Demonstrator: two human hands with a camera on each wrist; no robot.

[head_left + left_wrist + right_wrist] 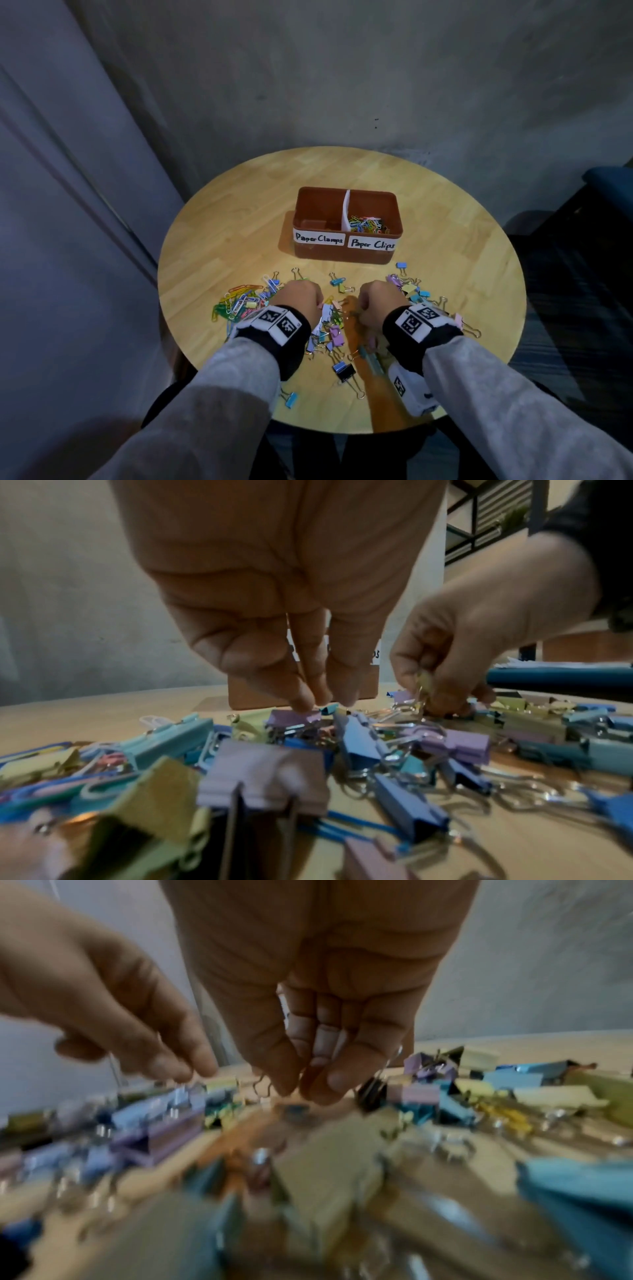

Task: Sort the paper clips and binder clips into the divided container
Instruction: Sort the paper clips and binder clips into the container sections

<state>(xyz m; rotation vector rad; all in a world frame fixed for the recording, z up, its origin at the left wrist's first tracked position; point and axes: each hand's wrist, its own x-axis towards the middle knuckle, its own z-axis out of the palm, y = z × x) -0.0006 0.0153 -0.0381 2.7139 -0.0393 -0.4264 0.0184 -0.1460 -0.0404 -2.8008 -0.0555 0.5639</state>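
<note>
Brown plastic forms the divided container [346, 255], which stands on the round wooden table [222, 219] beyond both hands. Its right compartment, labelled "Paper Clips", holds a heap of coloured paper clips [368, 224]; the left one, labelled "Paper Clamps", shows no contents from the head view. Loose binder clips [329, 337] in pastel colours lie scattered on the near part of the table, between and around the hands, and a pile of loose paper clips [236, 303] lies at the left of them.

The left hand [291, 593] reaches down into the pile, its fingertips [303, 703] bunched and touching the top of a purple binder clip [294, 719]. The right hand [322, 993] hangs over the clips with thumb and fingers curled together; in the left wrist view it appears to pinch a gold binder clip [423, 683], though the blurred right wrist view does not confirm this. Grey sleeves [239, 377] cover both forearms.
</note>
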